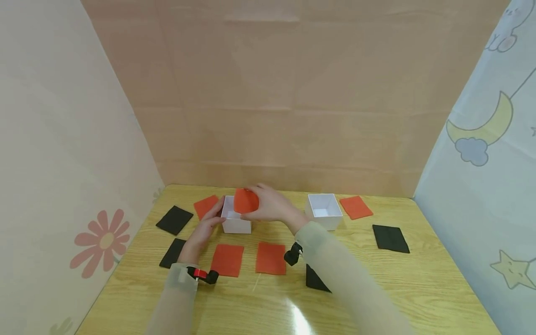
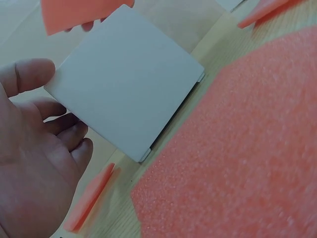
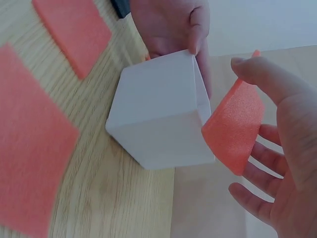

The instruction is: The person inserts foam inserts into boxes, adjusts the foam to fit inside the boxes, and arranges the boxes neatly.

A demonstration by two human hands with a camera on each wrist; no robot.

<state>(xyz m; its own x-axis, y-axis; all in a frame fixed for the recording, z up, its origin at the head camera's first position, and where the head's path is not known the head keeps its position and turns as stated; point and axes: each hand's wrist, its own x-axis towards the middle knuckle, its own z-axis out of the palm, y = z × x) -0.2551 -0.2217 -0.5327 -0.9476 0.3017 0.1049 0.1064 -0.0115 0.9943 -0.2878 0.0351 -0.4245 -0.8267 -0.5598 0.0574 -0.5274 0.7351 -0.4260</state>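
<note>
My right hand pinches a red foam square above an open white box. The square is bent between thumb and fingers, as the right wrist view shows, and it is close to the rim of the box. My left hand holds the left side of this box, its thumb at a rim corner and its fingers along the wall. Part of the box's inside is hidden behind the foam. Another red foam square lies behind my left hand.
A second open white box stands to the right, beside a red square. Two red squares, one of them here, lie in front. Black squares lie at left, at right and partly under my right forearm.
</note>
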